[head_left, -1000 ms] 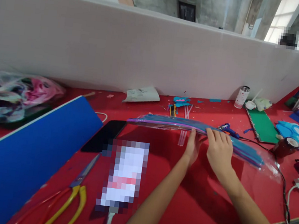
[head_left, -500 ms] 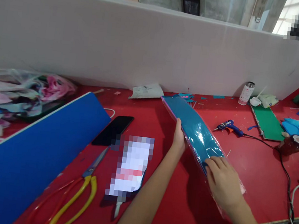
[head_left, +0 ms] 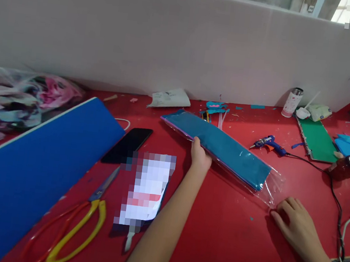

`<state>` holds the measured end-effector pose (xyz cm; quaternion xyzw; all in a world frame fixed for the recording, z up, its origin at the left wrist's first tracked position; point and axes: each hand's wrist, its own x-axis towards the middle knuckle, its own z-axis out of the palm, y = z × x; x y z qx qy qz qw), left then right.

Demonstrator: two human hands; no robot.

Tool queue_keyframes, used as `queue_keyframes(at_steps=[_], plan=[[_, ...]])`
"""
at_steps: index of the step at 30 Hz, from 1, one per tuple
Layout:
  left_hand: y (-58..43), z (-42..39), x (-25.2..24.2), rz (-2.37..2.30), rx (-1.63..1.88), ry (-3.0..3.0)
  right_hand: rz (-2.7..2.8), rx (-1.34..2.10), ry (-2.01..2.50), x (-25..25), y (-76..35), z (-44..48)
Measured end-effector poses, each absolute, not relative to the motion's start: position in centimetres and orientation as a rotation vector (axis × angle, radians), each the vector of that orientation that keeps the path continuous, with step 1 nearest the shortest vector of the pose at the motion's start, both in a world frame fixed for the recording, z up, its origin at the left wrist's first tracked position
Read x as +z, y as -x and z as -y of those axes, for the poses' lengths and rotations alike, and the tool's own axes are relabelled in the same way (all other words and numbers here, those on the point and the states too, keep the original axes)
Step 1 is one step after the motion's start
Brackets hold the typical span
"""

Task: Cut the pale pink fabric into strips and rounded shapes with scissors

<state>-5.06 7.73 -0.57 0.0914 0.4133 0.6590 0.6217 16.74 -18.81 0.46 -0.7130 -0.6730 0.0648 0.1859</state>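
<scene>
Blue board (head_left: 43,166) lies far L on red table (head_left: 218,247), w/ scissors (head_left: 104,186) just beside it, then black phone (head_left: 128,144) and device w/ lit screen (head_left: 152,187). Nr middle of table, L hand (head_left: 201,157) is clamped on near edge of clear packet (head_left: 272,187), thumb on top; whether packet rests fully on table, I cannot tell. Handling looks to me at early stage: blue sheet material (head_left: 224,147) is inside packet, not out yet, and packet's R end hangs loose past it. Glue gun (head_left: 269,144) lies behind. R hand (head_left: 294,222), fingers curled, is at packet's R corner; pinching or only nr, cannot tell.
</scene>
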Motion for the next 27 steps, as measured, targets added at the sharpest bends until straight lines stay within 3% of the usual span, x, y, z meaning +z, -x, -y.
queue_keyframes(at_steps=[12, 20, 27], plan=[[5.3, -7.8, -0.1, -0.945, 1.499, -0.129, 1.903, 0.235, 1.596, -1.2, -18.7, 16.7], [5.7, -7.9, 0.2, -0.961, 1.535, -0.118, 2.216, 0.049, 1.526, -1.4, -19.0, 14.6], [6.4, -7.8, 0.0, -0.974, 1.565, -0.131, 1.785, -0.101, 1.721, -0.4, -19.5, 16.0]])
